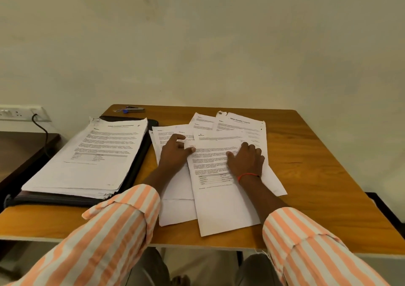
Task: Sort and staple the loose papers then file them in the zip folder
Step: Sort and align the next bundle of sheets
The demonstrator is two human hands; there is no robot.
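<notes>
1. Orange-and-white striped sleeves come in from the bottom corners, one on each forearm, crossing the near edge of the wooden table.
2. Loose papers lie fanned and overlapping in the middle of the table, printed side up, with their lower ends close to the near edge.
3. On top of them lies the top sheet, tilted against the rest, with a small printed grid partway down the page.
4. The right hand rests palm down on the right side of the top sheet, with the fingers straight and slightly apart (a red thread circles the wrist).
5. The left hand is at the upper left corner of the same sheet. Its fingers are curled, and thumb and forefinger pinch that corner, which is bent up off the pile.
6. Further left, a thick stack of papers sits on the black zip folder. The folder lies flat, its edge showing along the near and right sides of the stack, just beside the loose papers (whether it is zipped I cannot tell).
7. A stapler lies at the far edge of the table behind the folder, well apart from both hands.
8. Past the table on the left, a wall socket has a dark cable plugged in, which hangs down over a dark side table.
</notes>
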